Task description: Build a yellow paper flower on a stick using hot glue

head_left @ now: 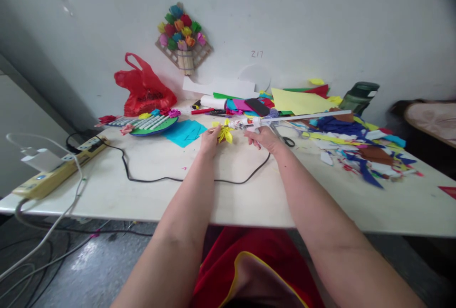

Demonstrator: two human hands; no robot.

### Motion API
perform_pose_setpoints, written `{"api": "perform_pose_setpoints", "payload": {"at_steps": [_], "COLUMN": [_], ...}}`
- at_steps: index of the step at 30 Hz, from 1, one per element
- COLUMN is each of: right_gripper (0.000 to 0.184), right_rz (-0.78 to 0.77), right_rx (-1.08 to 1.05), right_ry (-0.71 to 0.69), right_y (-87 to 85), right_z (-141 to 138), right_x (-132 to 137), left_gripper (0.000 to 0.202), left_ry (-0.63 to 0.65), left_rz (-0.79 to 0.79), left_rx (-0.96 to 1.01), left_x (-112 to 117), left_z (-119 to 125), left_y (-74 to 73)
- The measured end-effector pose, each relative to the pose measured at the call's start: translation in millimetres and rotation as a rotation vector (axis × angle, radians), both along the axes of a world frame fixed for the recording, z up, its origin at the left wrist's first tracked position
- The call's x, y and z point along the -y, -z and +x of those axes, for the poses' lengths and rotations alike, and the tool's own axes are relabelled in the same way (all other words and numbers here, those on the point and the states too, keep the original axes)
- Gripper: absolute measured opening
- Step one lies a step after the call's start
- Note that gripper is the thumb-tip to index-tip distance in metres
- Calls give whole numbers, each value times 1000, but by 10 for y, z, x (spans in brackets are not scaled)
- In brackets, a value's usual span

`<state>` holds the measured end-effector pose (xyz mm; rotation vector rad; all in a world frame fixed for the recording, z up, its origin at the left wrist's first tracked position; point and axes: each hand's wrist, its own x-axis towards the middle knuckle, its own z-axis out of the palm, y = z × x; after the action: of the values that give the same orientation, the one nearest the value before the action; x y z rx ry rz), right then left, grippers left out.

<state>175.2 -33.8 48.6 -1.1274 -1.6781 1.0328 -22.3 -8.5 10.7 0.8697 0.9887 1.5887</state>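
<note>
Where the flower sits: yellow paper flower [224, 134], held just above the counter [249, 198] toward the middle of its far edge, between the person's two hands.
Left hand: left hand [209, 142] has its fingertips pinched together on the flower's near side, from what one can see standing here.
Right hand: right hand [265, 138] is closed round what looks like a glue gun [245, 124], whose tip points at the flower and sits just beside it; whether it touches is too small to tell.
Rod: a long white rod [306, 117] runs from the tool toward the counter's far right; its join to the tool is unclear.
Cord: black cord [171, 179] loops across the counter from the right hand to the power strip [53, 175] at the left edge.
Handling, flower: judged very light, soft and easily crushed. The folded petals would crease under pressure, so a gentle pinch at the base or centre suits it, not at the petal tips.
Handling, tool: judged stiff and light; the tip may be hot, so it is best held by the body.
Surroundings: turquoise sheet [185, 132] just beyond the left hand; paper scraps [359, 149] heaped at the far right; red bag [144, 87] at the far left against the wall.
</note>
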Motion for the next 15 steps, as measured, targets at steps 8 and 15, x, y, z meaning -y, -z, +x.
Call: {"api": "perform_pose_setpoints", "payload": {"at_steps": [8, 15], "right_gripper": [35, 30], "right_rz": [10, 11], "right_rx": [17, 118], "right_ry": [50, 87], "right_y": [-32, -27], "right_z": [-31, -53], "right_x": [20, -10], "left_gripper": [35, 36], "left_ry": [-13, -11], "left_rz": [-30, -36], "left_rx": [25, 15], "left_x": [8, 25], "left_z": [8, 16], "left_y": [-28, -51]}}
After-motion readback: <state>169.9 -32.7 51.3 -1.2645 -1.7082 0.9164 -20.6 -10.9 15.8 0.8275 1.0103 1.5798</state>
